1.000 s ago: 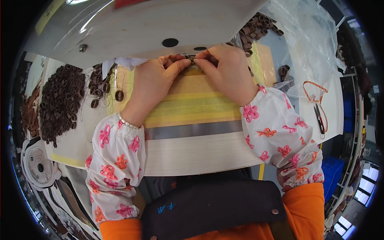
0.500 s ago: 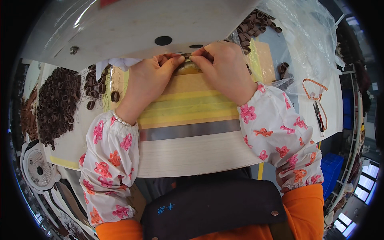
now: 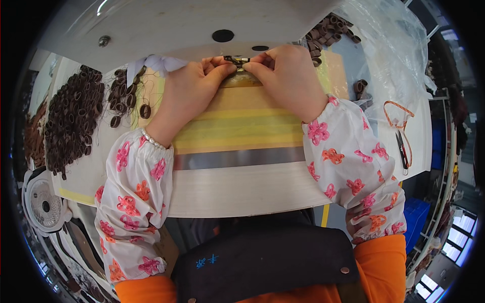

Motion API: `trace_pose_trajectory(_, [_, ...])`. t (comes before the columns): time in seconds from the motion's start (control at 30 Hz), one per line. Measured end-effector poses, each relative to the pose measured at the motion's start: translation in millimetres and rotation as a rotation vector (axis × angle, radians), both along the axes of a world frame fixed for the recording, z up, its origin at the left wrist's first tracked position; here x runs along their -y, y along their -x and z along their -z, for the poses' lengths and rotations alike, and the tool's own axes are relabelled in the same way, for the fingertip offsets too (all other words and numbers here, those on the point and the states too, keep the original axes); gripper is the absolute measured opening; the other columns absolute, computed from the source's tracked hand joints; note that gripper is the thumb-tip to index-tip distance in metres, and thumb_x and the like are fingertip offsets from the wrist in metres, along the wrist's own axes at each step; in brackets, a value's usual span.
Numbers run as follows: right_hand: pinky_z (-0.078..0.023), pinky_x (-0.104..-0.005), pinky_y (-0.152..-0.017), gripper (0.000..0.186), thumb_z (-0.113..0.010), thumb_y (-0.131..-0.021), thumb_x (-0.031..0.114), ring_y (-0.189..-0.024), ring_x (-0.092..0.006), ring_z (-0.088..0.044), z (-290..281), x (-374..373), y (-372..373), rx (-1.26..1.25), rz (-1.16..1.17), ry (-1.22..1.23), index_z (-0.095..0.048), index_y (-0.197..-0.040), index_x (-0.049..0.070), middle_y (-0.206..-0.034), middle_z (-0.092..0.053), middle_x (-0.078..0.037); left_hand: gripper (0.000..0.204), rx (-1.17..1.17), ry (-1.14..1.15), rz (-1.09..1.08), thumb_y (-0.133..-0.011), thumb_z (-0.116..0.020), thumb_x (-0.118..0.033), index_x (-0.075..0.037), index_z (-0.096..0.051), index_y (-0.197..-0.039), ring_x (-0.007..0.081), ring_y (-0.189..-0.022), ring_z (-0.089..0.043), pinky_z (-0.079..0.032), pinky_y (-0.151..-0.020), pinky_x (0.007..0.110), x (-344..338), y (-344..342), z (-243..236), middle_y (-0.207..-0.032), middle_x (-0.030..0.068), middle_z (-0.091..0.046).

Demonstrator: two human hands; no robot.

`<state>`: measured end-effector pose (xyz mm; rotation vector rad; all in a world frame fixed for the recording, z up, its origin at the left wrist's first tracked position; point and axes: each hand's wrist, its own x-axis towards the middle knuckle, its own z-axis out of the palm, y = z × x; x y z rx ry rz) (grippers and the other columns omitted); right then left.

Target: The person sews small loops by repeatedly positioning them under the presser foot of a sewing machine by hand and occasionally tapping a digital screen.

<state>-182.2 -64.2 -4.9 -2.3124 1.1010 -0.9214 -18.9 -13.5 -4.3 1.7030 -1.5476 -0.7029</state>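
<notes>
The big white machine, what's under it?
By the edge of the machine, the left hand and right hand are close together near a small metal part. Anything they hold is too small to tell. The machine hides whatever is farther under it.

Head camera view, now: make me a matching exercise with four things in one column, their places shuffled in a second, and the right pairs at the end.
Things
1. Bare left hand
2. Round white plastic fan
3. Slim metal-bladed snips
4. Clear, crinkled plastic sheet

Places
A. Right side, beside a thin orange cord
B. Upper right
C. Upper middle, thumb toward the bare right hand
D. Lower left, beyond the white wooden tabletop

Pairs: 1-C, 2-D, 3-A, 4-B
</notes>
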Motion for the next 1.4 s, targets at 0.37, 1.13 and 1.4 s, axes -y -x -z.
trace_pose_trajectory(0.37, [-0.044, -0.0271, -0.051, 0.017, -0.066, -0.070, 0.013, -0.051, -0.0184, -0.057, 0.1, 3.0, 1.2, -0.029, 0.021, -0.054, -0.061, -0.073, -0.003, -0.058, -0.059, -0.011, 0.025, -0.024, -0.016, 0.016, -0.078, -0.062, -0.027, -0.002, -0.062, -0.082, 0.0067, -0.049, -0.048, -0.039, -0.050, 0.022, 5.7, -3.2, 8.3, -0.057, 0.0028, -0.057])
trace_pose_trajectory(1.13, [-0.045, -0.0318, -0.058, 0.015, -0.063, -0.069, 0.003, -0.065, -0.0243, -0.056, -18.8, -13.4, 82.0, -0.287, -0.159, 0.169, -0.056, -0.083, 0.000, -0.079, -0.058, -0.010, 0.012, 0.557, 0.365, -0.010, -0.077, -0.063, -0.016, -0.005, -0.061, -0.071, 0.0177, -0.065, -0.051, -0.032, -0.077, 0.032, -61.4, -76.0, -9.3, -0.064, 0.0029, -0.057])
trace_pose_trajectory(1.4, [-0.045, -0.0360, -0.057, 0.017, -0.052, -0.066, -0.004, -0.065, -0.0317, -0.054, -28.1, -24.9, 50.6, -0.117, -0.173, 0.206, -0.054, -0.083, 0.001, -0.077, -0.054, -0.013, 0.033, 0.526, 0.540, 0.182, -0.078, -0.055, -0.007, 0.004, -0.049, -0.109, 0.0356, -0.094, -0.049, -0.037, -0.081, 0.045, -32.3, -5.5, 1.8, -0.103, 0.0210, -0.054])
